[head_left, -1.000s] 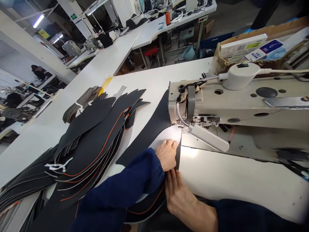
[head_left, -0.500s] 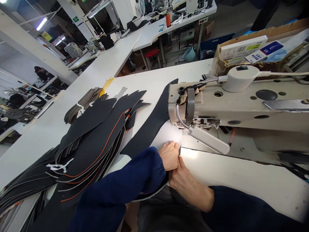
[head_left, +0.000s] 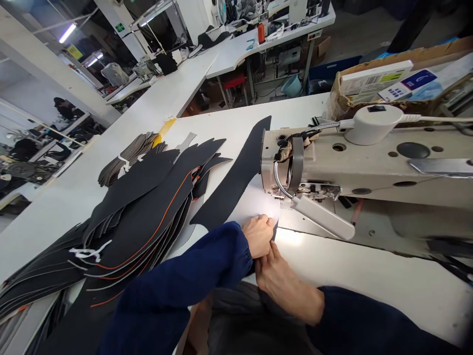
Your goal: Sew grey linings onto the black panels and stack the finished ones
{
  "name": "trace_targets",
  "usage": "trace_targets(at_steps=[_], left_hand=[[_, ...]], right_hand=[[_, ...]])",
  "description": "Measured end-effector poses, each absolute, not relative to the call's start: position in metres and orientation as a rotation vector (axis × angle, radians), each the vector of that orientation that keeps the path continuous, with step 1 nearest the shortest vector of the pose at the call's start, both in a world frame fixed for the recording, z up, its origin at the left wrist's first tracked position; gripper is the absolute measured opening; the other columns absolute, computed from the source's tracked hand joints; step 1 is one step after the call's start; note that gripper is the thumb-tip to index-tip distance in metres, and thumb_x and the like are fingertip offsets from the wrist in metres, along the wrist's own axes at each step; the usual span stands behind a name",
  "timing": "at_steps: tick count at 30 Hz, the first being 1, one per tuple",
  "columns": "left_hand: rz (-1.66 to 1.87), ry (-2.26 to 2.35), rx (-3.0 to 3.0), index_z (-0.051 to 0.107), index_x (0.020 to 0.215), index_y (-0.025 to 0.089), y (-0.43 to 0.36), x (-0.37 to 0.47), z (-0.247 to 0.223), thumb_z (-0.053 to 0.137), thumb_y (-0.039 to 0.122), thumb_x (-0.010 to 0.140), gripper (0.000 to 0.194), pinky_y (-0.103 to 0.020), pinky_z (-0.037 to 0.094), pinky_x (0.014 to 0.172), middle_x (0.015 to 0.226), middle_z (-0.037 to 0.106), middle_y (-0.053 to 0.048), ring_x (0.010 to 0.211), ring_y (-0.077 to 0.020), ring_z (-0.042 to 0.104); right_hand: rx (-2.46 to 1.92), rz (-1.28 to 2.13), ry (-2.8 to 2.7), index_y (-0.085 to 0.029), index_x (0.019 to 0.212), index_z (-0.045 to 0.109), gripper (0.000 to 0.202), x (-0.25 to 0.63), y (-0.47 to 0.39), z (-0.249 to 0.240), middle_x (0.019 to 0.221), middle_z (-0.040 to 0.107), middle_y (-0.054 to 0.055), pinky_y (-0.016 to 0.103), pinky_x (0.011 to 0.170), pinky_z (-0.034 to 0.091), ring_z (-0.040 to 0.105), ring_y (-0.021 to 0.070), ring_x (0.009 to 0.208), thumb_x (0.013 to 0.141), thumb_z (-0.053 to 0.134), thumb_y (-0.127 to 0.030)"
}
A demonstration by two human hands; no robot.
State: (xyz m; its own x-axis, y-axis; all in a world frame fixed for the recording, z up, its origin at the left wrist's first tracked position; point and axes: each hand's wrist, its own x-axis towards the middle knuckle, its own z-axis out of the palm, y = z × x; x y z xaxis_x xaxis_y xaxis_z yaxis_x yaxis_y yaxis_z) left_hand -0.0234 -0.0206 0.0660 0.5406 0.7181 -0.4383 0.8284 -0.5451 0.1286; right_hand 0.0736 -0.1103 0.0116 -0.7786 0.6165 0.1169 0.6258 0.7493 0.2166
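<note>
In the head view, a fabric panel lies under the head of the sewing machine [head_left: 314, 158]. Its white face [head_left: 248, 204] is up beside the needle area, and a long black part [head_left: 236, 182] stretches away to the left of the machine. My left hand [head_left: 260, 235] is closed with curled fingers on the panel, just in front of the presser area. Right below it, my right hand [head_left: 283, 278] pinches the panel's near edge, its fingertips close to my left hand. The needle is hidden behind the lamp and machine head.
On the left lie stacked black panels [head_left: 148, 207] with orange edging, some tied with white strips. Behind them is a tied grey-brown bundle [head_left: 125, 158]. A white lamp [head_left: 325, 217] hangs low by the machine head. A cardboard box [head_left: 338, 96] with packets stands behind the machine.
The black part of the panel has slid a little away from me past the machine head, and less fabric shows by my lap. Both hands keep their hold; the view has shifted slightly.
</note>
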Motion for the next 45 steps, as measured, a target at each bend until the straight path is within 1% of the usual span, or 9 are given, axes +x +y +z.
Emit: trace_targets(at_steps=[9, 13, 17, 24, 29, 33, 38, 42, 45], left_hand=[[-0.509, 1.294, 2.466, 0.051, 0.111, 0.015, -0.012, -0.024, 0.071, 0.053, 0.018, 0.079, 0.032, -0.038, 0.050, 0.081, 0.109, 0.056, -0.014, 0.104, -0.0278, 0.056], [-0.535, 1.249, 2.458, 0.053, 0.110, 0.015, -0.011, -0.027, 0.072, 0.052, 0.017, 0.079, 0.031, -0.037, 0.049, 0.082, 0.107, 0.057, -0.014, 0.101, -0.0272, 0.057], [-0.541, 1.205, 2.483, 0.055, 0.108, 0.011, -0.009, -0.025, 0.068, 0.050, 0.016, 0.080, 0.028, -0.037, 0.048, 0.085, 0.104, 0.057, -0.015, 0.096, -0.0265, 0.059], [-0.542, 1.203, 2.476, 0.058, 0.103, 0.009, -0.004, -0.019, 0.069, 0.050, 0.013, 0.081, 0.023, -0.034, 0.051, 0.080, 0.100, 0.059, -0.015, 0.088, -0.0238, 0.062], [-0.530, 1.210, 2.498, 0.062, 0.095, 0.009, -0.001, -0.019, 0.070, 0.051, 0.014, 0.080, 0.019, -0.033, 0.051, 0.070, 0.096, 0.063, -0.014, 0.081, -0.0236, 0.064], [-0.455, 1.275, 2.541, 0.066, 0.089, 0.011, 0.002, -0.019, 0.069, 0.051, 0.016, 0.079, 0.019, -0.031, 0.048, 0.063, 0.091, 0.066, -0.012, 0.077, -0.0240, 0.065], [-0.395, 1.317, 2.543, 0.068, 0.091, 0.011, 0.008, -0.015, 0.068, 0.052, 0.018, 0.079, 0.021, -0.030, 0.045, 0.063, 0.092, 0.067, -0.010, 0.077, -0.0228, 0.064], [-0.360, 1.367, 2.518, 0.068, 0.097, 0.014, 0.016, -0.011, 0.062, 0.048, 0.018, 0.081, 0.026, -0.031, 0.046, 0.066, 0.097, 0.066, -0.009, 0.078, -0.0216, 0.063], [-0.331, 1.351, 2.517, 0.066, 0.103, 0.018, 0.018, -0.017, 0.057, 0.048, 0.021, 0.083, 0.027, -0.031, 0.048, 0.072, 0.102, 0.062, -0.007, 0.089, -0.0227, 0.060]], right_hand=[[-1.040, -0.452, -2.849, -0.001, 0.099, 0.066, 0.032, 0.073, -0.105, 0.011, 0.096, 0.068, 0.026, 0.052, 0.087, 0.048, 0.065, 0.0347, 0.091, 0.070, 0.054, -0.008], [-1.074, -0.452, -2.804, 0.000, 0.095, 0.067, 0.031, 0.072, -0.100, 0.005, 0.097, 0.067, 0.029, 0.053, 0.088, 0.047, 0.064, 0.0375, 0.096, 0.067, 0.058, -0.007], [-1.055, -0.422, -2.859, 0.002, 0.100, 0.066, 0.032, 0.069, -0.104, 0.015, 0.096, 0.066, 0.030, 0.054, 0.084, 0.048, 0.064, 0.0363, 0.092, 0.071, 0.056, -0.009], [-1.021, -0.405, -2.883, 0.001, 0.094, 0.066, 0.027, 0.067, -0.105, 0.017, 0.086, 0.067, 0.026, 0.052, 0.075, 0.048, 0.064, 0.0339, 0.082, 0.072, 0.054, -0.007], [-1.013, -0.417, -2.877, -0.001, 0.090, 0.066, 0.023, 0.068, -0.098, 0.014, 0.086, 0.067, 0.027, 0.053, 0.075, 0.047, 0.064, 0.0355, 0.082, 0.072, 0.055, -0.006], [-0.999, -0.421, -2.808, 0.000, 0.092, 0.066, 0.023, 0.070, -0.092, 0.009, 0.083, 0.067, 0.025, 0.053, 0.077, 0.047, 0.064, 0.0328, 0.080, 0.072, 0.055, -0.004], [-0.993, -0.487, -2.755, 0.000, 0.094, 0.067, 0.027, 0.074, -0.080, -0.003, 0.085, 0.067, 0.025, 0.055, 0.078, 0.046, 0.063, 0.0321, 0.079, 0.072, 0.052, -0.002], [-0.997, -0.480, -2.768, -0.002, 0.095, 0.067, 0.031, 0.079, -0.067, -0.006, 0.078, 0.067, 0.020, 0.050, 0.077, 0.047, 0.063, 0.0278, 0.070, 0.069, 0.050, 0.001], [-1.021, -0.482, -2.741, -0.003, 0.095, 0.067, 0.032, 0.084, -0.061, -0.007, 0.083, 0.068, 0.020, 0.047, 0.080, 0.049, 0.064, 0.0277, 0.075, 0.068, 0.050, 0.003]])
